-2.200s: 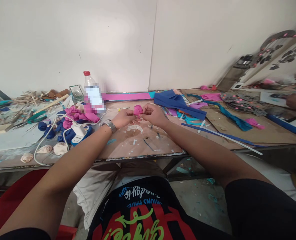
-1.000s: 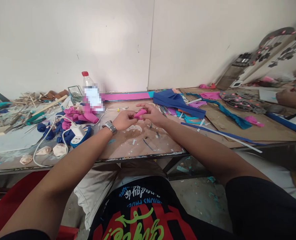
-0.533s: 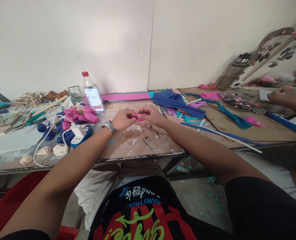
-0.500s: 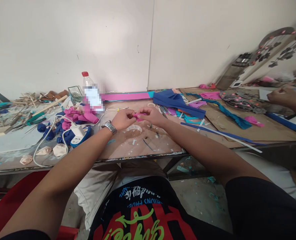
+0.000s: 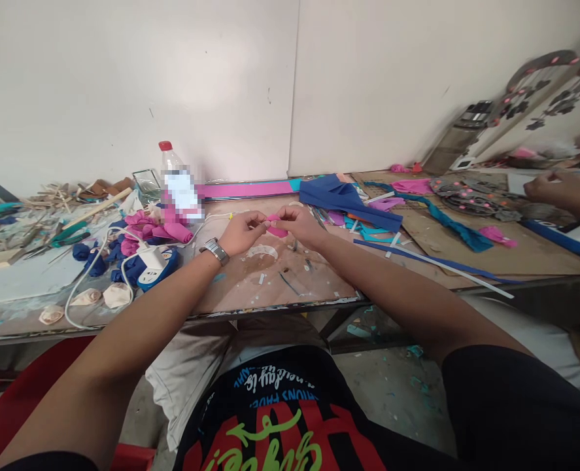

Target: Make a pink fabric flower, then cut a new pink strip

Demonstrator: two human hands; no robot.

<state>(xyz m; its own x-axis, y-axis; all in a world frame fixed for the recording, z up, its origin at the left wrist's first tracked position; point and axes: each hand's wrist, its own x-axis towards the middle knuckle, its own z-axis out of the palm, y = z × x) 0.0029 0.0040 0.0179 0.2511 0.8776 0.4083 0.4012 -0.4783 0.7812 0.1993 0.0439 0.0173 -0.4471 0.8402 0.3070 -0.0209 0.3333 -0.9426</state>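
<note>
In the head view a small bright pink piece of thin cloth-like material is pinched between my two hands above the middle of the table. My left hand, with a metal watch on its wrist, grips the piece's left side between thumb and fingers. On the other side, my right hand pinches it, thumb and fingertips closed. Below the hands a curled clear strip lies on the tabletop. Rolled pink bundles and dark blue ones sit to the left.
A red-capped bottle stands behind a white power strip with a looping cable. Cream rosettes lie at the front left. To the right are blue cloth, long strips and cardboard; another person's hand is at far right.
The pink piece now shows a wider, flatter face between my fingers; before, it looked narrow and bunched. My fingers have shifted slightly around it, and both arms stay nearly in place.
</note>
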